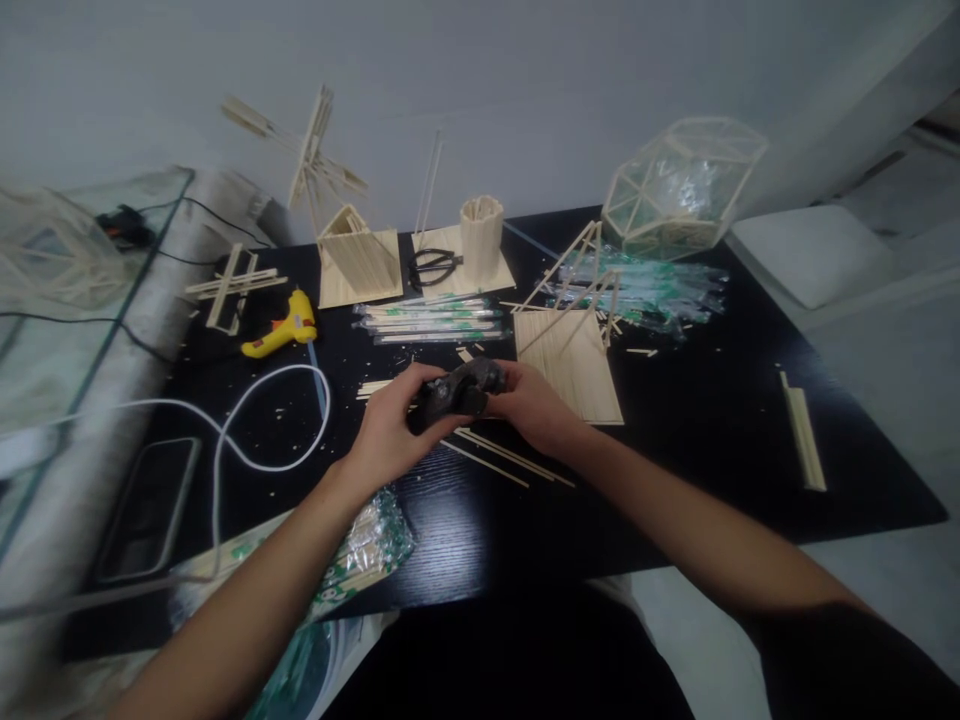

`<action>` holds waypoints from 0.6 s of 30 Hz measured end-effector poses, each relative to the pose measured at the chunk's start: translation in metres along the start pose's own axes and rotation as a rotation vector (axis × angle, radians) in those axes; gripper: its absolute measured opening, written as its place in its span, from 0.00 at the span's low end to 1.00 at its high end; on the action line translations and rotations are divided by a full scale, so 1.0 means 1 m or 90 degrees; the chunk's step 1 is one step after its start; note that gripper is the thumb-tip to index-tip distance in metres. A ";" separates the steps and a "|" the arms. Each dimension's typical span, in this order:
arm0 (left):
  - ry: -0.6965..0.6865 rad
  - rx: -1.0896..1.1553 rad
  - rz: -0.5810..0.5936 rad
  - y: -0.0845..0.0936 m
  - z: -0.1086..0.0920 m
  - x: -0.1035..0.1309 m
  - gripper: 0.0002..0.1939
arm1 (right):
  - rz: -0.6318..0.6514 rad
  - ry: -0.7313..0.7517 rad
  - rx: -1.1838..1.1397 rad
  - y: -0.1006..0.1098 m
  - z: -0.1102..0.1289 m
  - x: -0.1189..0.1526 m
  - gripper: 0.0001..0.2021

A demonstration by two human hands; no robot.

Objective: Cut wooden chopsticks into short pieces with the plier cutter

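Between my two hands, above the middle of the black table, is a dark grey, curved object (459, 390) with rounded ends; its exact kind does not show. My left hand (394, 415) is wrapped round its left end. On the other end my right hand (529, 400) closes with thumb and fingers. Just below lie several loose thin wooden sticks (517, 460). More sticks (373, 389) poke out left of my left hand. Beyond my right hand is a flat panel of sticks (570, 365) with a stick frame (574, 265) standing on its far side.
A yellow glue gun (289, 325), white cable (262, 467) and phone (150, 510) lie left. Behind are a stick windmill (356, 250), black scissors (435, 265), a stick cylinder (481, 240), wrapped chopsticks (427, 320) and a geometric frame (682, 190). A stick bundle (804, 435) lies right on the table (712, 440).
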State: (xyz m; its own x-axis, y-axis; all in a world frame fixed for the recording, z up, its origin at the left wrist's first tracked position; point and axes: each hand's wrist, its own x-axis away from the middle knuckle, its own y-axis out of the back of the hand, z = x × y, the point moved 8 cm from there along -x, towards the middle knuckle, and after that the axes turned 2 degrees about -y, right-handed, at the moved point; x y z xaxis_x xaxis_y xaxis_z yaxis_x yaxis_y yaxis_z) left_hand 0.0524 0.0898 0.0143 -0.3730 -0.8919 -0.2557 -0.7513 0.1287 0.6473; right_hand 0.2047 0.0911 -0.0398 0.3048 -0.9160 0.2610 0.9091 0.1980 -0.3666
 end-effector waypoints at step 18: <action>0.042 0.088 -0.028 0.000 0.007 0.004 0.25 | 0.014 -0.006 -0.028 -0.003 0.001 0.000 0.16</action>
State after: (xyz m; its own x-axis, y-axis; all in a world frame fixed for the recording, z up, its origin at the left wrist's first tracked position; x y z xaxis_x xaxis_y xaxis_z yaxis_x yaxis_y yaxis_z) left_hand 0.0471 0.0893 0.0080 -0.3047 -0.9240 -0.2309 -0.8355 0.1430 0.5305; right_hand 0.2018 0.0910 -0.0383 0.3266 -0.9084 0.2610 0.8891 0.2016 -0.4109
